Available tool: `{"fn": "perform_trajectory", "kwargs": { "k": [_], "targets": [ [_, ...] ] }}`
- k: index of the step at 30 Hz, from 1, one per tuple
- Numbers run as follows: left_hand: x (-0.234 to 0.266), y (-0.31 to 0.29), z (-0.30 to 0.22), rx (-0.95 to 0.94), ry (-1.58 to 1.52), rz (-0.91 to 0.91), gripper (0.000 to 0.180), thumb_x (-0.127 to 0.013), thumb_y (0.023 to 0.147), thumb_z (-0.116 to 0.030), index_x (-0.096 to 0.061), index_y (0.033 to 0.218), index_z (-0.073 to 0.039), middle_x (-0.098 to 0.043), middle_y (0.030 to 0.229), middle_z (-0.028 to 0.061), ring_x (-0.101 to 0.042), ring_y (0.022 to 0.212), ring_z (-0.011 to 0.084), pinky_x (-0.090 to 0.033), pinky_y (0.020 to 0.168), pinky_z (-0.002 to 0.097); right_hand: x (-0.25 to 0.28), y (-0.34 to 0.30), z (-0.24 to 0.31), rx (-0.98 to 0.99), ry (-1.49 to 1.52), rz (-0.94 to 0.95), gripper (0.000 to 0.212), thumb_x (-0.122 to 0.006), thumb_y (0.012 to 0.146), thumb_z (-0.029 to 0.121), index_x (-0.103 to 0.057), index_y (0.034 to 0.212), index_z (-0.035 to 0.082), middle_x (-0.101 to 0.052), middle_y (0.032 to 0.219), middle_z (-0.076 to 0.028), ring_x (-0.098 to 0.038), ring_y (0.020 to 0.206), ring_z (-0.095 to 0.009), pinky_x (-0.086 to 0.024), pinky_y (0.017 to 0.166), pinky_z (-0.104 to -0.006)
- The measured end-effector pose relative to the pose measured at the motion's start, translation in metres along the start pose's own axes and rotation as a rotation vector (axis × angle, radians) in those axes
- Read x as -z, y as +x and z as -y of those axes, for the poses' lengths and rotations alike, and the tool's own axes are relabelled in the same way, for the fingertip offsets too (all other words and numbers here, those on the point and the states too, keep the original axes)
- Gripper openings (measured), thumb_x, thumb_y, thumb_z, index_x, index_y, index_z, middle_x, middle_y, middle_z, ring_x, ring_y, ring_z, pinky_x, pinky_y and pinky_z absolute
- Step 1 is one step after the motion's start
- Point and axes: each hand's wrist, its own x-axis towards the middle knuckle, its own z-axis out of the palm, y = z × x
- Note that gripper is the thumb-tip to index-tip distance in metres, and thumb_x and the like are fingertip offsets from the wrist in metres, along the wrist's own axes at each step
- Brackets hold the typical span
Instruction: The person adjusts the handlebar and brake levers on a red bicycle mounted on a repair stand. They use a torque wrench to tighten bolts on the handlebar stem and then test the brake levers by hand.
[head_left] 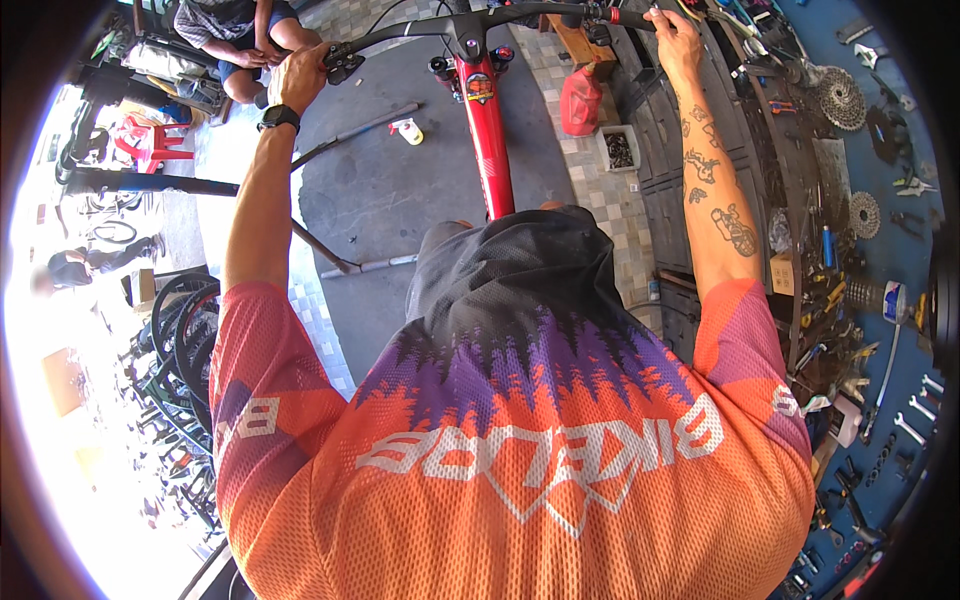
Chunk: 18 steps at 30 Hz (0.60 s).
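Note:
A black handlebar (400,30) spans the top of the view, set on a bike with a glossy red frame tube (484,140). My left hand (300,80) is wrapped round its left end, beside a black lever; a dark watch (279,117) sits on that wrist. At the other end, my right hand (676,38) pinches the tip of the red-and-black grip (625,17) between thumb and fingers. Some of its fingers are hard to make out near the picture's rim. The red tube runs down to between my legs.
Right of the bike stand dark drawers (672,215), a red fuel can (581,100) and a bin of small parts (619,148). Tools and cassettes hang on a blue wall (890,330). A small bottle (408,130) lies on the dark mat; another person (245,40) sits at upper left.

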Motion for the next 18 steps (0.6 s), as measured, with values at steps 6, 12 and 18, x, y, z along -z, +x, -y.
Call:
{"fn": "perform_trajectory", "kwargs": {
  "k": [6, 12, 18],
  "targets": [
    [0.001, 0.001, 0.000, -0.018, 0.036, 0.005, 0.050, -0.062, 0.087, -0.004, -0.067, 0.133, -0.021, -0.071, 0.101, 0.0167, -0.071, 0.095, 0.0379, -0.058, 0.084, 0.0484, -0.001, -0.001, 0.000, 0.008, 0.015, -0.007, 0.034, -0.064, 0.103, 0.049, -0.081, 0.107, 0.020, -0.071, 0.087, -0.001, -0.070, 0.081, -0.016, -0.053, 0.077, -0.0349],
    [0.003, 0.000, -0.001, -0.012, 0.030, -0.040, 0.043, -0.062, 0.088, -0.006, -0.069, 0.128, -0.018, -0.071, 0.100, 0.0165, -0.071, 0.095, 0.0382, -0.058, 0.083, 0.0486, 0.000, 0.000, 0.007, -0.029, 0.034, 0.004, 0.035, -0.064, 0.102, 0.050, -0.082, 0.106, 0.021, -0.070, 0.081, -0.001, -0.068, 0.078, -0.016, -0.052, 0.075, -0.0343],
    [0.000, 0.000, 0.002, -0.029, 0.043, -0.062, 0.045, -0.062, 0.087, -0.006, -0.070, 0.127, -0.024, -0.074, 0.096, 0.0162, -0.073, 0.090, 0.0379, -0.059, 0.077, 0.0502, -0.001, -0.005, 0.022, 0.025, 0.095, -0.082, 0.033, -0.064, 0.105, 0.034, -0.076, 0.099, 0.004, -0.073, 0.084, -0.013, -0.069, 0.075, -0.025, -0.052, 0.070, -0.0361]
  ]
}}
